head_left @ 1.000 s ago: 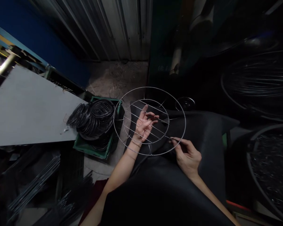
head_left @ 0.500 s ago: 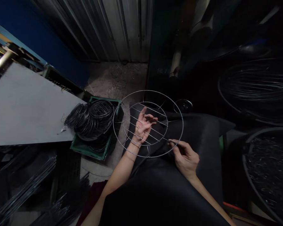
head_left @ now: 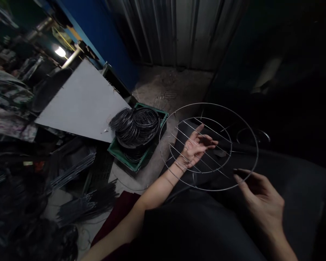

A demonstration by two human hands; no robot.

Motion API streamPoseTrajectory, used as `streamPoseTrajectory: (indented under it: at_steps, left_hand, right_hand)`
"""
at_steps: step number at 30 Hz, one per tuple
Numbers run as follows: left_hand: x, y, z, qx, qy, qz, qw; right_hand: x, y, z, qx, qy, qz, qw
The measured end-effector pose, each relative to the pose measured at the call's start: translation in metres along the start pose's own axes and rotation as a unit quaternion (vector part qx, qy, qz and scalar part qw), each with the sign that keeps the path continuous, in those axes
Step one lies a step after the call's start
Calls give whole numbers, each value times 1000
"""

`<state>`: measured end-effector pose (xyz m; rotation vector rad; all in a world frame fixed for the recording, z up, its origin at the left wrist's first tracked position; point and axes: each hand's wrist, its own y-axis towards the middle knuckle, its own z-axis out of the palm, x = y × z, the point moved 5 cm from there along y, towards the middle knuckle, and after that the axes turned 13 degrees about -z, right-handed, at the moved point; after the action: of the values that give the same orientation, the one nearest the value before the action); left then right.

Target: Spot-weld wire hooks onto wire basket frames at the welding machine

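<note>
A round wire rack (head_left: 178, 151), made of a large outer ring, a smaller inner ring and several parallel bars, hangs tilted over my lap. My left hand (head_left: 194, 148) lies palm up beneath the bars, fingers half curled, bearing the rack; whether a finger hooks round a bar is hard to see. On the right side of the outer ring, my right hand (head_left: 263, 204) has its thumb and forefinger closed around the rim. One bar's end sticks out past the inner ring toward those fingertips. A dark apron (head_left: 201, 224) covers my lap.
Left of the rack stands a green crate (head_left: 122, 159) heaped with wire rings (head_left: 138, 127). Behind it is a pale board (head_left: 81, 103). Bundles of wire rods (head_left: 73, 170) lie lower left. A corrugated metal wall (head_left: 176, 36) rises ahead, and the right side is very dark.
The view has turned left, so the crate and rack sit further right in the picture. My left hand stays under the rack; my right hand stays at its edge, looking nearer.
</note>
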<state>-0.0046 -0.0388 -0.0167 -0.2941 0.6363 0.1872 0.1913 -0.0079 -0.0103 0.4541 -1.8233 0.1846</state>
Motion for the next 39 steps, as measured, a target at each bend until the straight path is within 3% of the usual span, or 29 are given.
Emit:
streamPoseTrajectory:
  at_steps: [4, 10, 15, 29, 34, 39]
  left_hand:
    - [-3, -1, -1, -8, 4, -1, 1000]
    - [-4, -1, -2, 1, -6, -6, 1000]
    - [-4, 0, -6, -9, 12, -16, 1000]
    - [-4, 7, -3, -33, 38, 9, 999]
    - [-5, 5, -2, -68, 86, 6, 994]
    - [-6, 4, 1, -58, 102, 22, 993]
  right_hand:
    - [-3, -8, 7, 54, -16, -47, 997]
    - [12, -11, 10, 39, -38, -228, 972]
    - [27, -11, 10, 31, -81, -309, 947]
    - [28, 3, 12, -16, -52, -293, 954]
    - [24, 7, 10, -41, -48, -275, 959]
    - [23, 8, 9, -47, -37, -277, 959]
